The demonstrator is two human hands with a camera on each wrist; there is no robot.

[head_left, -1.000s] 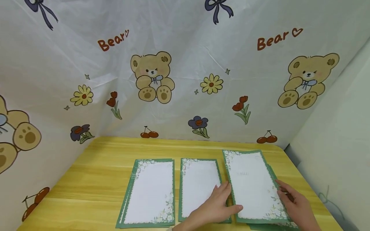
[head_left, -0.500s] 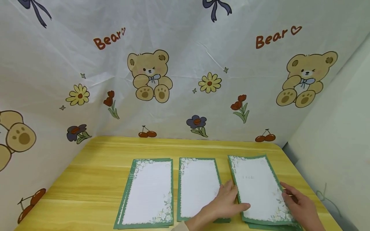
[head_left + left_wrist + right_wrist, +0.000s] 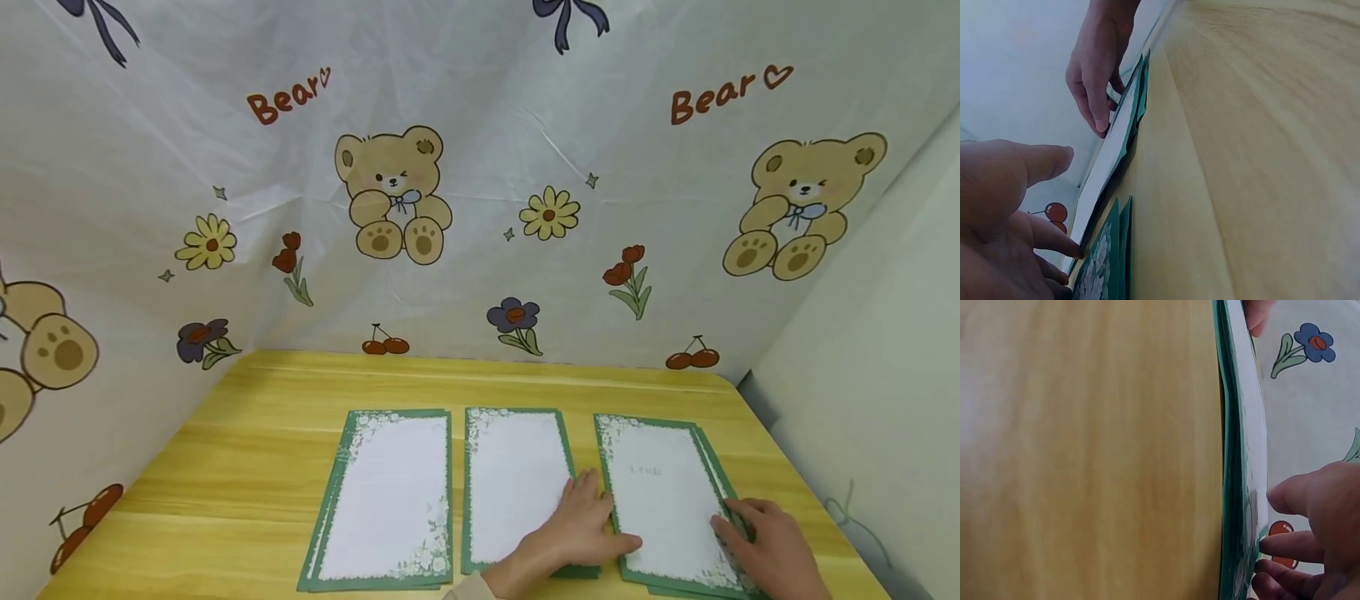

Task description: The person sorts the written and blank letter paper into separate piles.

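Note:
A green-bordered paper sheet [image 3: 663, 492] with white flowers at its corners and faint marks in the middle lies on the right-hand stack. My left hand [image 3: 581, 525] reaches to this sheet's left edge, fingers extended, with the thumb over the paper. On the opposite side, my right hand [image 3: 772, 542] pinches the right edge, thumb on top and fingers curled beside it. In the left wrist view, the sheets' edges [image 3: 1138, 94] stand slightly apart, bent near the right hand. The right wrist view shows the stacked green edges [image 3: 1230, 456] next to the fingers [image 3: 1294, 547].
A middle stack of matching sheets [image 3: 513, 483] lies partly under my left hand and forearm. Farther left is another stack [image 3: 390, 500], its sheets slightly offset. All lie on a yellow wood-grain table [image 3: 225, 483], backed by a bear-print curtain [image 3: 465, 150].
The top sheet on the right has come down and toward me, now lying flatter and nearly lined up with those below. Both hands have followed along its edges.

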